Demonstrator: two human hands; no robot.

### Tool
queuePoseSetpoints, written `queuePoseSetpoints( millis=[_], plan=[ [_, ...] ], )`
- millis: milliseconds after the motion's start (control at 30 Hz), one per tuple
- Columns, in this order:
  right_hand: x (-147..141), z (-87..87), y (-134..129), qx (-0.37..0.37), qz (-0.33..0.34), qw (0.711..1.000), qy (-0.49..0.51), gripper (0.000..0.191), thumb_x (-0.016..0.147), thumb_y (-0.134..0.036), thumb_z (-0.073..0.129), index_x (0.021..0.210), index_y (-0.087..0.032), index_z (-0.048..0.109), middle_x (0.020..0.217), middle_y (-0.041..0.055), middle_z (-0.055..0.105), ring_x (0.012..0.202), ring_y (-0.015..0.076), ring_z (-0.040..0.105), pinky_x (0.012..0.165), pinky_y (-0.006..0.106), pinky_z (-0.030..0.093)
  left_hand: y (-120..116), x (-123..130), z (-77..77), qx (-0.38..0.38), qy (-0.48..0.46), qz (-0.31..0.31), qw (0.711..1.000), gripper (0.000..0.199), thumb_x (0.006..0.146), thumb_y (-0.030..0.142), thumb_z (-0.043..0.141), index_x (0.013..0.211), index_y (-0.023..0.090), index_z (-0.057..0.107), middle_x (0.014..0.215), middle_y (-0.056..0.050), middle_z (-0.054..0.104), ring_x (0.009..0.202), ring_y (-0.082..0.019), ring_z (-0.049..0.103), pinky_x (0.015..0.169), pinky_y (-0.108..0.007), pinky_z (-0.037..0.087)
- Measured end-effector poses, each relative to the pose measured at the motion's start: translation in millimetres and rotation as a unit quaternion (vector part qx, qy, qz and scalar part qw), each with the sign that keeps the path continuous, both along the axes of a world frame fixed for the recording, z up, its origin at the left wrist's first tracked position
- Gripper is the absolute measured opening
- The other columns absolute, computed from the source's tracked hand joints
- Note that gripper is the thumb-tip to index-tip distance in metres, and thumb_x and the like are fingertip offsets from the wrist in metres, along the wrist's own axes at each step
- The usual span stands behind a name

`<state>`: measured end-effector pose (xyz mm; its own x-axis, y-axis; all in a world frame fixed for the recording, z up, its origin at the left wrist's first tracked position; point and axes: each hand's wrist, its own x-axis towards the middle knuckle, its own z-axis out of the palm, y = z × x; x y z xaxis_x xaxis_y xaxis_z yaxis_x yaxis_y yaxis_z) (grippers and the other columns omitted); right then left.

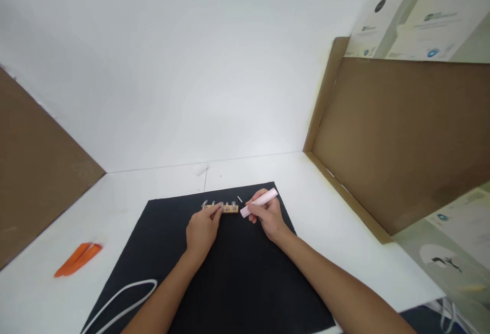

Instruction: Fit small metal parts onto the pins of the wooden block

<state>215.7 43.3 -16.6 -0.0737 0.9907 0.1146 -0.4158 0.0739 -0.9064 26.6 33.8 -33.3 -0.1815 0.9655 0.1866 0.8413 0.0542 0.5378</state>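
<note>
A small wooden strip point(231, 210) with several metallic screw-like pieces standing on it lies on the black mat point(245, 273). My left hand point(202, 228) is at the strip, thumb and forefinger pinched on one of its upright pieces near the middle. In my right hand point(269, 215) is a pale pink bar point(264, 200), held between thumb and fingers and tilted up to the right. Its lower end is just right of the strip. A short white stick point(239, 199) lies on the mat behind the gap between strip and bar.
Orange pieces point(78, 259) lie on the white table point(115, 222) at the left. A white cable point(132, 293) loops over the mat's front left. Brown boards point(406, 135) stand at both sides, with a white wall behind.
</note>
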Motion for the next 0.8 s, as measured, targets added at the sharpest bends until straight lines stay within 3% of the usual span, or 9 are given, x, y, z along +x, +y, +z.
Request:
queuePoseSetpoints(
  millis=[300,500,800],
  plan=[
    [1.3,-1.3,2.2,0.005,0.004,1.000,0.001,0.024,0.065,-0.024,0.075,0.078,-0.019,0.055,0.064,-0.0013,0.069,0.041,0.0088,0.054,0.038,0.018,0.041,-5.5,4.1,9.1,-0.047,0.121,-0.010,0.991,0.038,0.093,0.042,0.042,0.116,0.028,0.069,0.098,-0.010,0.076,0.089,-0.027,0.070,0.071,-0.030,0.048],
    [1.2,-0.5,2.6,0.003,0.005,1.000,0.006,0.024,0.065,-0.023,0.075,0.078,-0.019,0.055,0.064,-0.0014,0.068,0.040,0.0086,0.053,0.038,0.018,0.040,-12.7,-1.2,13.9,-0.058,0.110,-0.028,0.992,0.040,0.093,0.040,0.043,0.120,0.025,0.068,0.097,-0.012,0.076,0.093,-0.028,0.070,0.078,-0.031,0.048],
    [2.3,0.0,4.0,0.002,0.008,1.000,0.022,0.024,0.064,-0.020,0.075,0.079,-0.019,0.055,0.067,-0.0009,0.069,0.042,0.0089,0.056,0.038,0.017,0.040,-27.2,8.2,22.9,-0.089,0.178,-0.049,0.979,0.039,0.094,0.040,0.040,0.121,0.030,0.066,0.095,-0.009,0.076,0.088,-0.029,0.070,0.071,-0.033,0.048]
  ],
)
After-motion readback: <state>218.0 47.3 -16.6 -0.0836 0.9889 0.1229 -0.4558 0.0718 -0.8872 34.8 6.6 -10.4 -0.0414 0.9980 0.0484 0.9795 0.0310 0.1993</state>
